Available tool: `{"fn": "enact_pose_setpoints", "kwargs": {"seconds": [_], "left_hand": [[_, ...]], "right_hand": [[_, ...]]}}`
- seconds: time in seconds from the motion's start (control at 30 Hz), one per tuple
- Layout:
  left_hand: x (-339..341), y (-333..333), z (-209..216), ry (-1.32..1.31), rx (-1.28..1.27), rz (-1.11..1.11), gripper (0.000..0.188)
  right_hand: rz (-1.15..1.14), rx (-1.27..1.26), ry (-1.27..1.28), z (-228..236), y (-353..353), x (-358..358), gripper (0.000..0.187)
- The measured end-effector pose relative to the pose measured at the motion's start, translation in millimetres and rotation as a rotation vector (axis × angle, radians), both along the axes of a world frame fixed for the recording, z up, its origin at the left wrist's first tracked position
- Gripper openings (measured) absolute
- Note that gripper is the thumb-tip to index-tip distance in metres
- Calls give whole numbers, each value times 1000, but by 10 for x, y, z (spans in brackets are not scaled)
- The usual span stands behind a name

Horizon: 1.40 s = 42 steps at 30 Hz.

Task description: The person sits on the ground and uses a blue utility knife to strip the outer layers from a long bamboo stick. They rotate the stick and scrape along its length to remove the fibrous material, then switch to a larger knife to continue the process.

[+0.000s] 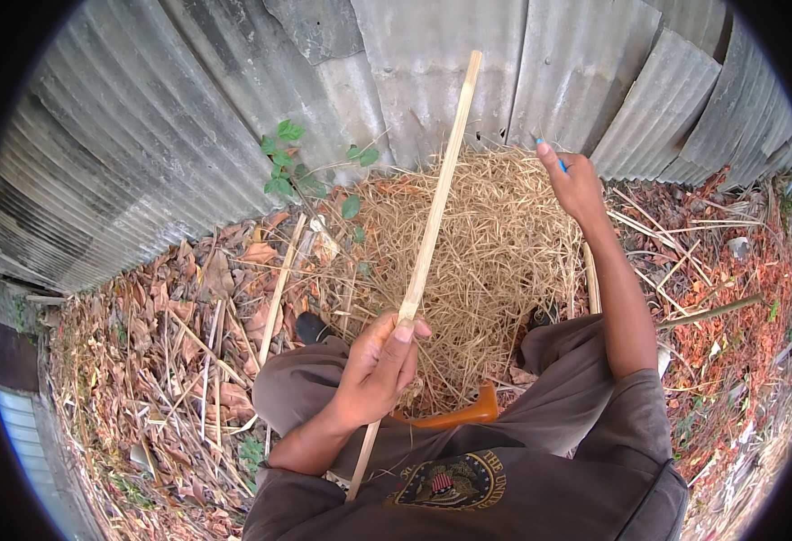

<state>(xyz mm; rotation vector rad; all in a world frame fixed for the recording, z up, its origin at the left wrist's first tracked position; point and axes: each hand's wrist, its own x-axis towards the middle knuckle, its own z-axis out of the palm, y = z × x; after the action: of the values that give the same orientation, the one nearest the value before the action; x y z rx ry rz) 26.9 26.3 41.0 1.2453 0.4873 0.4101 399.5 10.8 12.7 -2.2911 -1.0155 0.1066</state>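
Left hand (pixel 380 365) at six o'clock, thumb and fingers pinching pale wooden strip (pixel 432 221); strip slants from one o'clock down just past six! Right hand (pixel 579 187) out at two o'clock, fingers curled round slim blue tool (pixel 563 166). Heap of straw-coloured shavings (pixel 504 243) towards three, curved orange object (pixel 459 413) at five, corrugated metal fence (pixel 450 90) sweeping ten to two.

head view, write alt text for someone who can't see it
A person's left hand grips a long, pale strip slanting upward, while the right hand holds a thin blue object, mostly hidden. A heap of straw-coloured shavings lies before a grey corrugated metal wall, with dry leaves to the left.
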Motion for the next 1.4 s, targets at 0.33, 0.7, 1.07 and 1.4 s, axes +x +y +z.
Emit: {"fn": "enact_pose_setpoints", "kwargs": {"seconds": [0.33, 0.7, 1.07, 1.4], "left_hand": [[148, -94, 59, -22, -16, -5, 26], [108, -119, 29, -87, -186, -62, 24], [93, -179, 6, -57, -213, -54, 21], [-39, -292, 15, -22, -318, -140, 21]], "right_hand": [[583, 291, -353, 120, -141, -1129, 71], [430, 306, -399, 186, -64, -857, 72], [435, 227, -376, 60, 31, -871, 75], [374, 165, -276, -90, 181, -748, 76]]}}
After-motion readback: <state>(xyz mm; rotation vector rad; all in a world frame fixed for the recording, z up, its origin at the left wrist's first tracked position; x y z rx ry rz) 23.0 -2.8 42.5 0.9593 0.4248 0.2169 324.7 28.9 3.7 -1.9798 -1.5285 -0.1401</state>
